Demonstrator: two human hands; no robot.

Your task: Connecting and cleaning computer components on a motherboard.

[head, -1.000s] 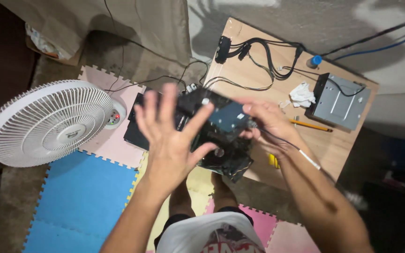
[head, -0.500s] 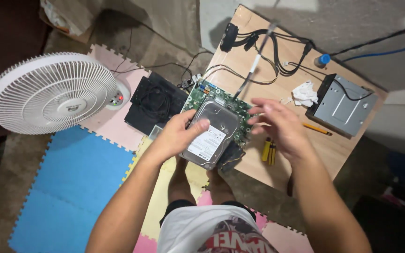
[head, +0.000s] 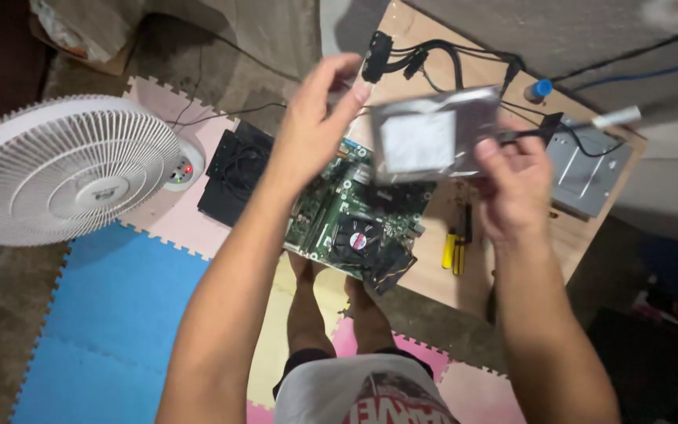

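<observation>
Head view, hard drive [head: 433, 141] now lifted, right hand [head: 512, 184]

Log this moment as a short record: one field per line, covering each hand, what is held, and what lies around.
right hand: grips the hard drive at its right edge, lifted above the table
left hand: open, fingers spread, beside the drive's left edge; contact unclear
below the drive: green circuit board overhanging the wooden table
on the table: yellow-handled screwdrivers, black cables, grey metal box
on the floor: white fan, blue foam mat
image: drive motion-blurred
</observation>
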